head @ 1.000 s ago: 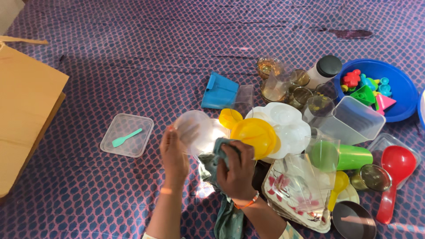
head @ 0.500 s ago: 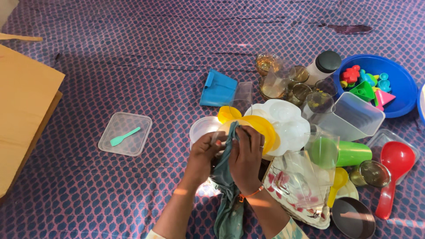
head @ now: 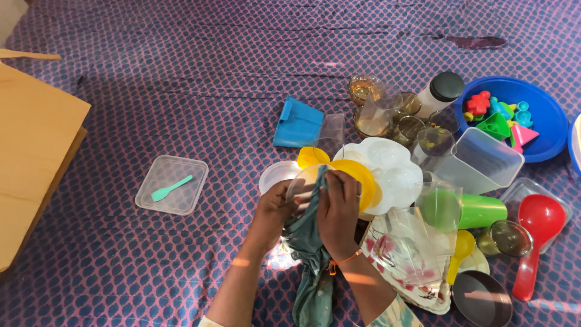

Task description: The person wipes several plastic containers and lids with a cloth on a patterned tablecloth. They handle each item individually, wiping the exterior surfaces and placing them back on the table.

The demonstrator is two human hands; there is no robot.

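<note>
My left hand (head: 273, 212) holds a clear round plastic lid (head: 301, 184) by its near edge. My right hand (head: 339, 209) presses a grey-green cloth (head: 308, 254) against the lid's surface. The cloth hangs down between my forearms. Just behind the lid lie a yellow bowl (head: 358, 175) and a second clear round lid (head: 275, 174) on the patterned purple sheet.
A square clear lid (head: 181, 188) with a small teal spatula (head: 171, 187) lies to the left. Right of my hands sit a white sectioned plate (head: 393, 166), green cup (head: 478, 210), red ladle (head: 535, 230), blue bowl of toys (head: 544, 124), glass cups and a blue container (head: 298, 124). A wooden board (head: 30, 151) is far left.
The clear lid came from the left to the middle in front of the yellow bowl. My right hand brought the cloth up onto it, and both hands now work close together.
</note>
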